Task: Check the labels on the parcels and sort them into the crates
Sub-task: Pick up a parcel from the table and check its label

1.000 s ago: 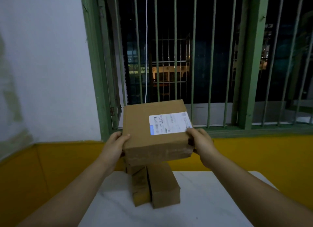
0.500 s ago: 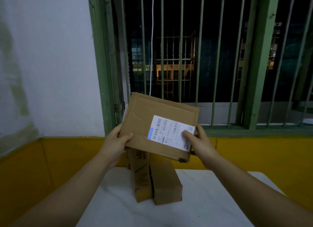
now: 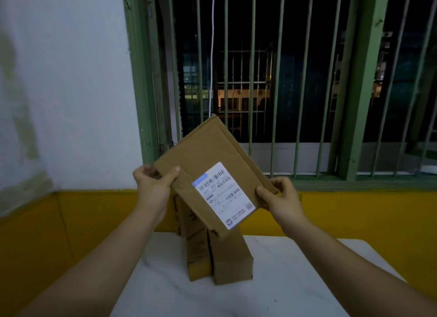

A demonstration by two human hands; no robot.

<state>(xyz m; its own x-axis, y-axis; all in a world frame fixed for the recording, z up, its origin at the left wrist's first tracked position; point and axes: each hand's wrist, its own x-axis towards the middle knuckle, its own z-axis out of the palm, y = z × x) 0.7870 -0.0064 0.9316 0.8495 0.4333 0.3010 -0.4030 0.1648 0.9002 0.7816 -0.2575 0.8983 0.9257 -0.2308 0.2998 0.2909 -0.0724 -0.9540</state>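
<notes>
We see a flat cardboard parcel held up in the air with both hands, in front of the barred window and above the white table. The parcel is turned like a diamond: one corner points up toward 12 o'clock and the opposite corner points down toward 6 o'clock. Its labelled face looks at us.

The white label sits in the lower part of this face. The long axis of the label runs from about 11 o'clock to 5 o'clock, and the lines of print climb toward 1 o'clock. The small characters are too blurred to read.

The left hand grips the corner at 9 o'clock, with the thumb lying on the front face and the fingers curled behind. The right hand pinches the corner at 3 o'clock, the thumb on the front beside the label.

Below the parcel, two longer cardboard boxes lie side by side on the table and touch each other; their long axes run from 12 o'clock toward 6 o'clock.
</notes>
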